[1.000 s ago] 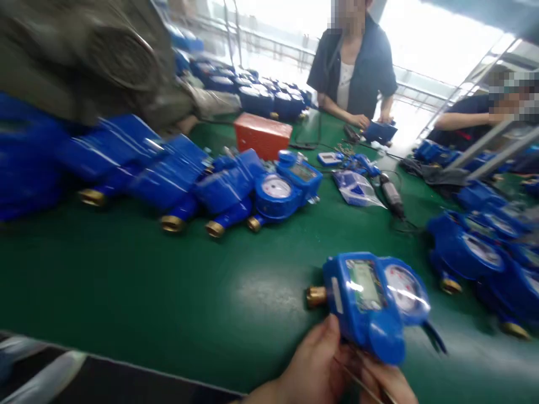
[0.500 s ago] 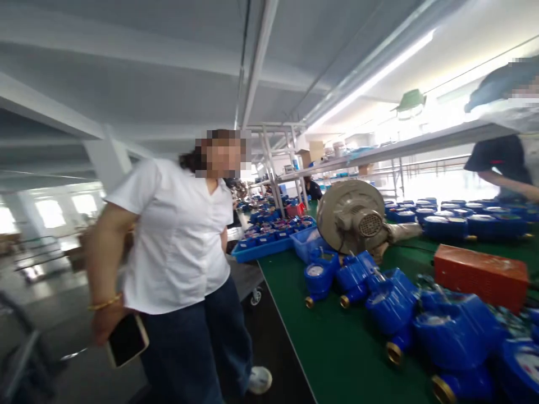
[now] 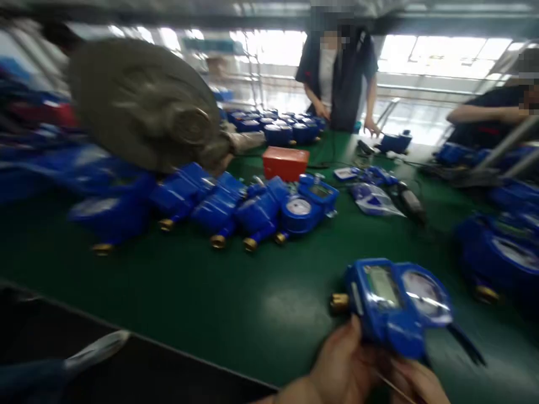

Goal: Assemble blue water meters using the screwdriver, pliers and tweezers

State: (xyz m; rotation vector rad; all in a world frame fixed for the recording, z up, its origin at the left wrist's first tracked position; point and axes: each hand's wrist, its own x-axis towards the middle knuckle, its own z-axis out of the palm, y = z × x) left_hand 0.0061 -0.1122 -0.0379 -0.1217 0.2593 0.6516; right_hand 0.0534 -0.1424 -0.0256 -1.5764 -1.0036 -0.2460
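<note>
A blue water meter (image 3: 396,306) with a small screen, a round dial and a brass end fitting sits low over the green table (image 3: 236,292), near its front edge. My left hand (image 3: 341,365) is curled around the meter's near left side. My right hand (image 3: 415,384) is closed under its near right corner. A thin wire (image 3: 391,384) runs between the two hands; blur hides what the right fingers pinch. A dark cable (image 3: 465,345) trails from the meter to the right.
A row of blue meters (image 3: 256,210) lies across mid-table, more meters (image 3: 501,252) at right. Behind stand a grey blower (image 3: 143,106), an orange box (image 3: 285,163), a plastic bag (image 3: 373,199) and a black tool (image 3: 410,202). Two people (image 3: 339,73) work across the table.
Half a second ago the view swung left to a person in a white shirt; it is back on the table. The meter is in my hands as before, slightly further right.
</note>
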